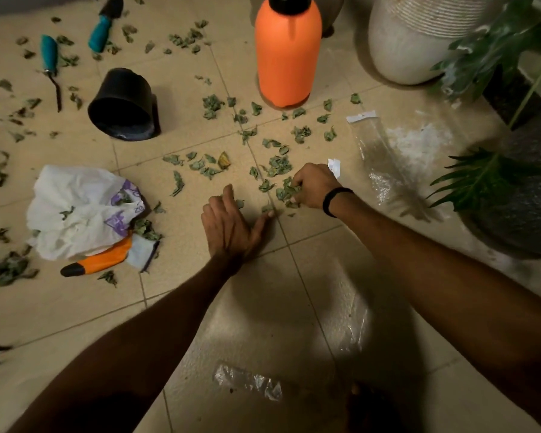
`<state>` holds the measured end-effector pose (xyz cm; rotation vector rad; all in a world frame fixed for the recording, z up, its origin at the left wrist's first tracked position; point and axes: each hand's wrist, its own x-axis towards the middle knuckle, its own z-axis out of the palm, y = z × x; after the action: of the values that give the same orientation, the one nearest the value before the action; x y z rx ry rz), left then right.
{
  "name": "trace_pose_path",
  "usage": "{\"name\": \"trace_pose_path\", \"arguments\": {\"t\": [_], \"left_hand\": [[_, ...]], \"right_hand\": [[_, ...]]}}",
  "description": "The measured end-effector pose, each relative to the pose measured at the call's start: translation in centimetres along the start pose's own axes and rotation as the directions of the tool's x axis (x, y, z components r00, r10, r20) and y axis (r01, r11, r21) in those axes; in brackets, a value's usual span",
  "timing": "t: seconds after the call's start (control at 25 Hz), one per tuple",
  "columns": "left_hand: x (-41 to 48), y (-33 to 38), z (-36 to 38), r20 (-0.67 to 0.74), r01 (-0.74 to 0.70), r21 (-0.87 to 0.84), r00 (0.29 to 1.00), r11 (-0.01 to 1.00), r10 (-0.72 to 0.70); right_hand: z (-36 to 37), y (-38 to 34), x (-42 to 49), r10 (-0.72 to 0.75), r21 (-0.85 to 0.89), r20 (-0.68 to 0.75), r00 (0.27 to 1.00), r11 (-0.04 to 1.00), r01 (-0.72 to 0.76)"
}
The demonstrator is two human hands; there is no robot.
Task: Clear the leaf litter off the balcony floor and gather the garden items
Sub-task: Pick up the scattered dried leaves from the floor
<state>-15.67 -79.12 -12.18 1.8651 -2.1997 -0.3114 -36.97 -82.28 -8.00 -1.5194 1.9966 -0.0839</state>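
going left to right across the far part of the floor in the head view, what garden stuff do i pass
thin teal-handled tool → black pot → orange bottle → white planter

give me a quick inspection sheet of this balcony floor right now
surface: tiled floor, dry leaves scattered widely
job's things: black pot on its side; orange bottle upright; two teal-handled tools lying flat
clutter: crumpled white bag; clear plastic bags
hands: left hand flat on floor, fingers straight; right hand grips a clump of dry leaves
cables: nothing seen
surroundings: white planter, potted plant at right
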Motion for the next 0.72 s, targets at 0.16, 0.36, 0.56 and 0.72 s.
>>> {"name": "trace_pose_path", "arguments": {"t": [0.16, 0.36, 0.56, 0.72], "left_hand": [[0.2, 0.2, 0.1, 0.040, 0.082, 0.057, 0.996, 0.995, -0.085], [1.2, -0.2, 1.2, 0.070, 0.044, 0.028, 0.997, 0.999, -0.045], [1.8, -0.9, 0.9, 0.106, -0.051, -0.111, 0.992, 0.993, 0.063], [2.2, -1.4, 0.0, 0.211, 0.121, -0.465, 0.977, 0.877, -0.022]], "right_hand": [[2.6, -0.3, -1.5, -0.163, -0.201, -0.068, 0.984, 0.969, 0.146], [1.6, -1.0, -1.6, -0.065, -0.088, -0.040, 0.997, 0.994, 0.062], [-0.9, -1.1, 0.1, 0.008, 0.049, -0.096, 0.995, 0.999, -0.004], [-0.1, -1.9, 0.7, -0.028, -0.159, 0.048, 0.998, 0.987, 0.035]]}}
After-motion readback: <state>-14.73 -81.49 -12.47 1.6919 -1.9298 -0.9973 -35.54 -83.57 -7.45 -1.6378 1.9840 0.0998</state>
